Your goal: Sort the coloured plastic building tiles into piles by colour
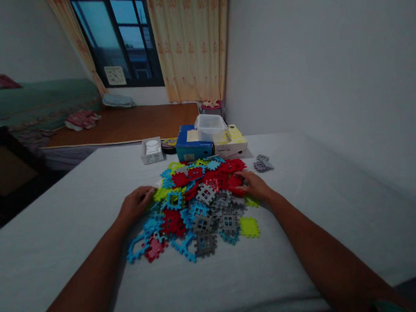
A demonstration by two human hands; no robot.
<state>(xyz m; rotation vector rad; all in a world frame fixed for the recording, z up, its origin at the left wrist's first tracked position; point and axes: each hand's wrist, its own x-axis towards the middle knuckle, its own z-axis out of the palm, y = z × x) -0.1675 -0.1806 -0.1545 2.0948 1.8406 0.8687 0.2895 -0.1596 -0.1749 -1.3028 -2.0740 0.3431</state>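
A mixed heap of plastic interlocking tiles (188, 208) in red, blue, grey and yellow-green lies on the white-covered table. My left hand (136, 205) rests at the heap's left edge, its fingers curled beside the yellow-green tiles (163, 194). Whatever those fingers may hold is hidden. At the heap's upper right, my right hand (253, 185) has its thumb and fingers around red interlocking tiles (234, 181). Grey tiles with window-like openings (229, 222) lie nearer to me, and a single yellow-green tile (249, 227) sits at the right edge.
Behind the heap stand a blue box (194, 147) and a yellow-and-white box (233, 143), with a clear plastic container (211, 127) on top. A small white box (152, 151) and a dark round tin (168, 145) are to their left. Separate grey tiles (263, 164) lie right of the boxes.
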